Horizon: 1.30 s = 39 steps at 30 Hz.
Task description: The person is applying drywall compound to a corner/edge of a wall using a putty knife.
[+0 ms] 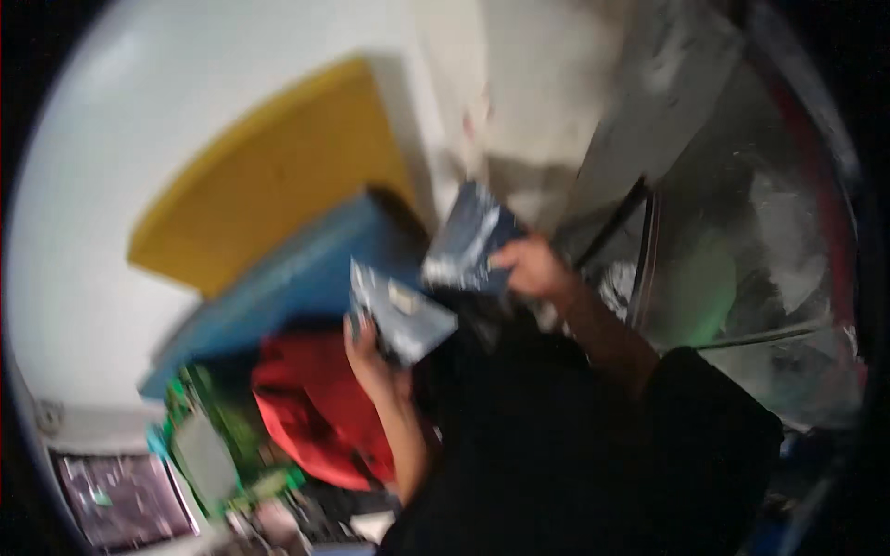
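Note:
My left hand point(371, 360) is closed round the lower left edge of a silvery-grey flat packet point(403, 315) with a small pale label. My right hand point(538, 264) pinches the right side of a second flat packet point(473, 236), dark blue with shiny, clear-looking wrapping. The two packets are held up close together at mid-picture, the right one slightly higher and farther off. Blur hides their details, and what is inside cannot be made out.
Beyond my hands a yellow panel point(287, 176) and a blue panel point(278, 278) lean by the white wall. A red fabric item point(315, 408) and a green-trimmed bag-like thing point(209, 445) lie left of my left forearm. Clear sheeting or glass point(742, 250) stands at the right.

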Each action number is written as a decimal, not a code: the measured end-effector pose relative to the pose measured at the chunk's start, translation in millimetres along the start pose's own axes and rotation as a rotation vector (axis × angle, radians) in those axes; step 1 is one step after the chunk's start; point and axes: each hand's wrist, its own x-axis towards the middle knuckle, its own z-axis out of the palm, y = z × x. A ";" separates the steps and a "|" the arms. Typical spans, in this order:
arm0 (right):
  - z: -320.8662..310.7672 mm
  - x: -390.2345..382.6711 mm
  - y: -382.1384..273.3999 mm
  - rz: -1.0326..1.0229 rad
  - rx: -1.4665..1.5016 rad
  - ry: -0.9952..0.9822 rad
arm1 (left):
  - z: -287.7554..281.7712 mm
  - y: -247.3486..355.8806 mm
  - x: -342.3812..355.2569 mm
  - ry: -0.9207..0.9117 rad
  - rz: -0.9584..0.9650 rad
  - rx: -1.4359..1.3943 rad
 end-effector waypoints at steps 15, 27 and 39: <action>53.8 -34.5 -6.4 -0.021 -0.645 -0.137 | -29.5 8.5 8.4 0.249 0.027 0.114; -4.8 -20.8 -145.2 -0.696 -0.404 0.493 | 26.9 3.1 163.5 -0.861 -0.490 1.002; 22.2 149.9 -380.7 -1.305 -1.683 0.687 | 34.0 -159.6 253.5 -2.261 -0.742 1.505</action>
